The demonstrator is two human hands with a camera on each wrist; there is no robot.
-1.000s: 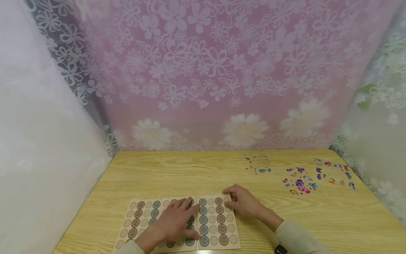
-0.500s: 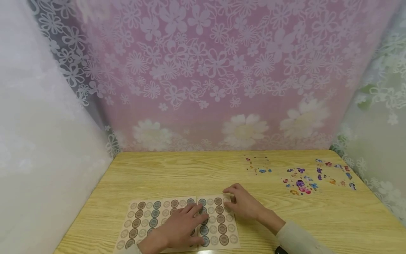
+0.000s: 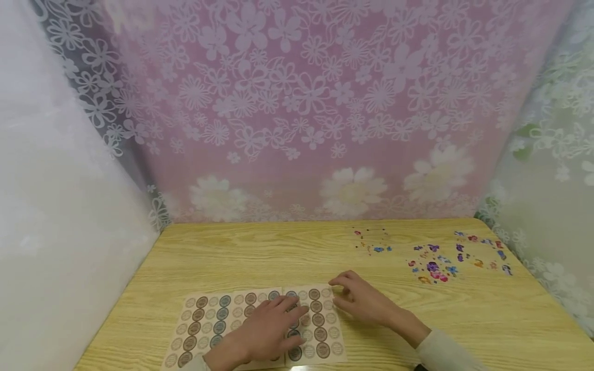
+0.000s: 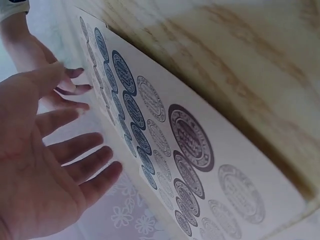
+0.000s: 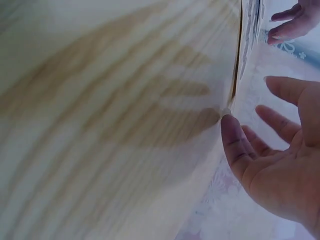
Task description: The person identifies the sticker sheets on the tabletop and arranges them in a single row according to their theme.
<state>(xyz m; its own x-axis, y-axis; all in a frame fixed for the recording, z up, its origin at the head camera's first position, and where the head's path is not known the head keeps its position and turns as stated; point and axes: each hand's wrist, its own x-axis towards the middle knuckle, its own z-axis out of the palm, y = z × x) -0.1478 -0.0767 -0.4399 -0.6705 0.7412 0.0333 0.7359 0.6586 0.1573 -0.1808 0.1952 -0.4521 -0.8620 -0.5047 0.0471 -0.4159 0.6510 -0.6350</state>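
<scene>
Pale sticker sheets [image 3: 204,322] printed with rows of round brown, blue and light grey seals lie side by side at the near side of the table. Fingers spread, palm down, my left hand [image 3: 266,330] lies over the seam, its fingertips over the rightmost sheet [image 3: 331,332]. The left wrist view shows this palm [image 4: 45,165] beside the seal-printed sheet [image 4: 200,155]. My right hand [image 3: 366,301] is at the far right corner of the rightmost sheet, thumb and fingers apart. In the right wrist view, one fingertip [image 5: 231,127] is right at the sheet's edge.
Small colourful flower decorations lie in groups at the back right: a sparse group [image 3: 378,249], a dense round cluster [image 3: 433,266] and another group [image 3: 478,263]. A pink floral curtain [image 3: 301,103] hangs behind the wood-grain table [image 3: 232,252], with pale sheeting [image 3: 69,206] at the left.
My left hand has slid right, from beside the seam onto the rightmost sheet. My right hand stays at that sheet's far corner, shifting only slightly. The head view has turned a little.
</scene>
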